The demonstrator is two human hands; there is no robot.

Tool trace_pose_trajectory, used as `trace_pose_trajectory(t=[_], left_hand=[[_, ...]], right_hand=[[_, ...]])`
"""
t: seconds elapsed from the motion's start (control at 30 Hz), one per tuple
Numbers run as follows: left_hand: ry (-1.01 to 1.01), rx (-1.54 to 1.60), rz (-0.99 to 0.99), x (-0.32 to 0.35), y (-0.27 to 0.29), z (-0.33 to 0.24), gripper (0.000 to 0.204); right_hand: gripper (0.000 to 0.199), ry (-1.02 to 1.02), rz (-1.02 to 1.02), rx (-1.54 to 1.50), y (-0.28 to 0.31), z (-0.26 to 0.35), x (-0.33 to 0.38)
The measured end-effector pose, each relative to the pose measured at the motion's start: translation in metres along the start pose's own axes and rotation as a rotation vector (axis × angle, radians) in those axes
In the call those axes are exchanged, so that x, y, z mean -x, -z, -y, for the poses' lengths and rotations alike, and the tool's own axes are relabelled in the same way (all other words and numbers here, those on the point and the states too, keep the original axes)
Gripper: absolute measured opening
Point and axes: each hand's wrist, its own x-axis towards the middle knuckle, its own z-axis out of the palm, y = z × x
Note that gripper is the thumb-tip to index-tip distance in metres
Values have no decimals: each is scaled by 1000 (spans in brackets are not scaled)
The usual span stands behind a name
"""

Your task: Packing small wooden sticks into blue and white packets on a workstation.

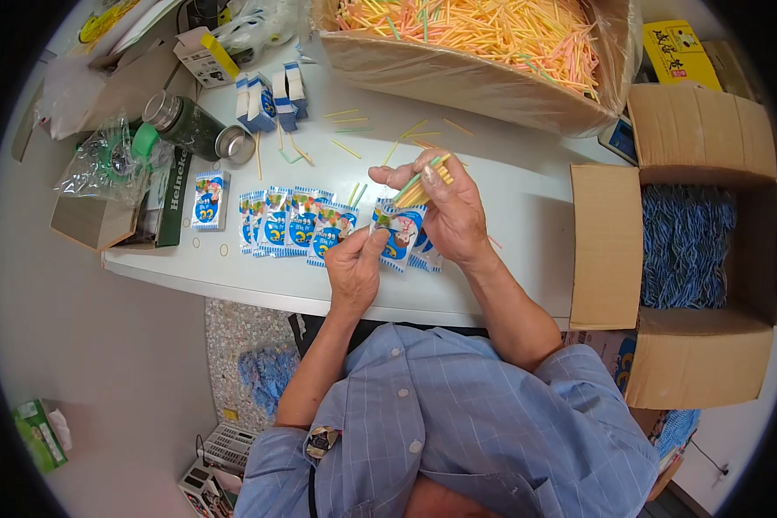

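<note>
Between the thumb and fingers of my left hand (354, 272) is a small blue-and-white printed packet (394, 242), held upright in front of my body. My right hand (454, 216) grips a bundle of thin pastel sticks (421, 188), mostly yellow with a little green. The bundle's lower end meets the packet's top; whether it is inside I cannot tell. To the left, several similar packets (300, 224) overlap in a row on the white table (268, 168). Another packet lies partly hidden behind my right hand. Loose sticks (346, 149) are scattered farther back.
A big lined carton (466, 69) full of such sticks stands at the back. On the right, an open cardboard box (606, 250) holds blue stranded bundles (686, 250). At left are a small box (209, 200), stacked flat packets (256, 102) and a dark flask (186, 125).
</note>
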Motion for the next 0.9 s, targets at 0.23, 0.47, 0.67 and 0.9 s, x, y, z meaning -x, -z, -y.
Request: trace_pose_trajectory(t=[0.23,0.47,0.67,0.9], left_hand=[[1,11,-11,1,-2,2,26],[74,235,38,-2,-9,6,33],[-21,266,-143,2,-9,8,53],[-94,177,-109,5,-1,2,53]], right_hand=[[14,-155,17,42,1,3,6],[38,-208,89,365,11,-3,3],[45,-65,185,780,-9,12,13],[13,-167,42,689,11,8,29]])
